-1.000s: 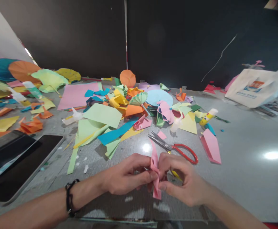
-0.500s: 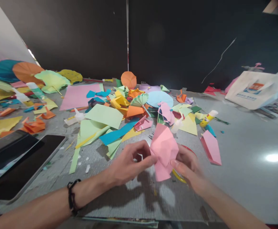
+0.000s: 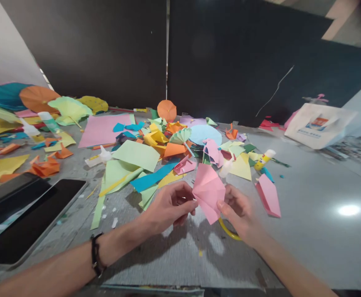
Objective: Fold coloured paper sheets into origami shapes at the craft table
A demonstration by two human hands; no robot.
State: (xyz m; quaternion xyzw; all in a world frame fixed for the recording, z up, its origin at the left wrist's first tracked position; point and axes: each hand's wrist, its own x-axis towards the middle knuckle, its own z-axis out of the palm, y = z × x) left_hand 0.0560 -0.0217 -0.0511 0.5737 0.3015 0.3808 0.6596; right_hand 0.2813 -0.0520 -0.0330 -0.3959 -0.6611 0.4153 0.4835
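A creased sheet of pink paper (image 3: 209,192), folded into several facets, is held up above the near middle of the table. My right hand (image 3: 241,210) pinches its right edge, thumb in front and fingers partly hidden behind. On the other side, my left hand (image 3: 171,206) is closed at the paper's left corner, its thumb and curled fingers at the edge. A yellow scissors-like loop handle (image 3: 229,231) shows beneath the paper beside my right hand. Just beyond lies a small pink folded piece (image 3: 185,166), and another pink folded strip (image 3: 267,196) rests to the right.
Coloured paper scraps, a light green sheet (image 3: 136,154) and a blue strip (image 3: 155,175) cover the table's middle. A glue stick (image 3: 264,159) stands tilted at right, near a white bag (image 3: 318,126). At left lies a dark-screened tablet (image 3: 34,222). A black panel (image 3: 106,49) rises behind.
The pink paper has been turned, so its creased facets face me differently and its lower flap is narrower. My left thumb has slid back to the paper's edge. The view has shifted slightly.
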